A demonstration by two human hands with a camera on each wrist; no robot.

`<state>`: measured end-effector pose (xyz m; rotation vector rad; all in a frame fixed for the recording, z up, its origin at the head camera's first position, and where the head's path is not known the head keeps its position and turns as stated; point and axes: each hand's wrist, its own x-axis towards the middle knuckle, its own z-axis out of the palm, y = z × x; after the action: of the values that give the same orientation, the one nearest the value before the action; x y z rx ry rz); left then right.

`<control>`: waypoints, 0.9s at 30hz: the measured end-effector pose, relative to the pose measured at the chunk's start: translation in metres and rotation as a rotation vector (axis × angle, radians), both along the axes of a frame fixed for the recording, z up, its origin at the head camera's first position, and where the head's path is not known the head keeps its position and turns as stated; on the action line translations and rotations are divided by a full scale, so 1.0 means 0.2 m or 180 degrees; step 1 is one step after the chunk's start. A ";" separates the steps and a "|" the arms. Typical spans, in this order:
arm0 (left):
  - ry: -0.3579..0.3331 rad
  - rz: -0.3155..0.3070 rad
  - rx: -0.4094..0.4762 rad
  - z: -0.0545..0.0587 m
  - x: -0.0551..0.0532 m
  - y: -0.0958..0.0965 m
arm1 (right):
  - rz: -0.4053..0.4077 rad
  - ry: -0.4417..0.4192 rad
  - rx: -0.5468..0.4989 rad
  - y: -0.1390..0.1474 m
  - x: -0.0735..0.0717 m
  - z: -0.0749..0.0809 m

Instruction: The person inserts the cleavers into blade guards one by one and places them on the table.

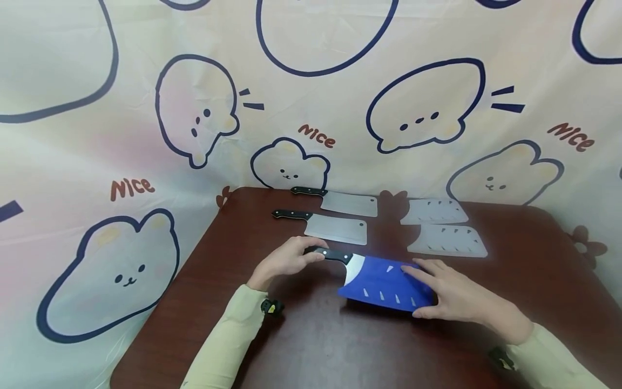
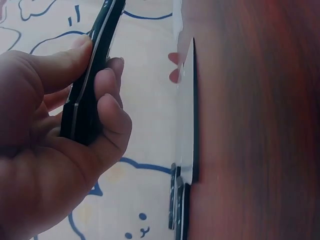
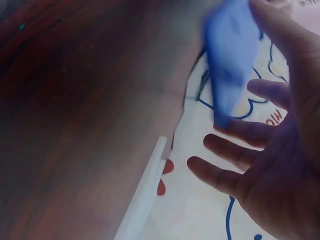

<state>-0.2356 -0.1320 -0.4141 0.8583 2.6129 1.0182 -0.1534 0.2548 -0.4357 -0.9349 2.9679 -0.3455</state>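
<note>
Blue sheath point(image 1: 384, 281), one: triangular slots cut through; fitted over the blade of the held cleaver point(image 1: 354, 268), with a curved strip of bare metal left uncovered next to the handle. Held above the table point(image 1: 316, 346).

Handle point(image 1: 337, 254), black, riveted: set to the left of the blue sheath; gripped by the left hand point(image 1: 291, 256), with thumb and curled fingers closed round it.

Right hand point(image 1: 454, 292): placed at the right end of the blue sheath; fingers spread and mostly straight, with the thumb laid at the lower corner and fingers at the upper side. The blue sheath is blurred in the right wrist view.

Loose cleavers, two, black-handled, handles to the left: the nearer point(image 1: 337, 229) and the farther point(image 1: 350, 203) are laid flat behind and left of the blue sheath.

White sheaths, two, slotted: the nearer point(image 1: 447, 240) and the farther point(image 1: 434, 211) are laid behind and right of the blue sheath.

Printed backdrop point(image 1: 340, 108): hung behind all, lettered "Nice".
</note>
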 end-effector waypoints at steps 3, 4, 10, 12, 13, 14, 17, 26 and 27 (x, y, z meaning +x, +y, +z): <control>-0.0040 -0.0050 -0.0001 0.00 0.00 0.02 | -0.0010 -0.0017 0.0083 0.00 0.01 -0.01; -0.0066 -0.0058 -0.0004 -0.01 0.00 0.02 | 0.0004 0.0031 0.0085 0.00 0.01 -0.01; -0.0244 -0.0083 -0.0051 -0.04 0.00 0.05 | 0.0051 0.0082 0.0114 0.01 0.01 -0.02; -0.0301 -0.0089 -0.0074 -0.07 -0.01 0.06 | 0.0038 -0.0049 0.0125 0.02 0.02 -0.02; -0.0325 -0.0089 -0.0078 -0.08 -0.01 0.06 | 0.0029 -0.0118 0.0131 0.03 0.02 -0.03; -0.0337 -0.0091 -0.0080 -0.09 -0.01 0.06 | 0.0017 -0.0192 0.0138 0.04 0.02 -0.03; -0.0367 -0.0105 -0.0055 -0.12 -0.02 0.07 | -0.0023 -0.0401 0.0126 0.07 0.02 -0.04; -0.0428 -0.0110 -0.0334 -0.17 -0.03 0.11 | -0.0124 -0.0601 0.0038 0.13 0.03 -0.10; -0.0396 -0.0118 -0.0421 -0.17 -0.03 0.11 | -0.0161 -0.0625 0.0034 0.14 0.03 -0.10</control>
<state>-0.2407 -0.1096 -0.4487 0.7832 2.5181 0.8497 -0.1478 0.2821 -0.4556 -0.7766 2.8150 -0.3972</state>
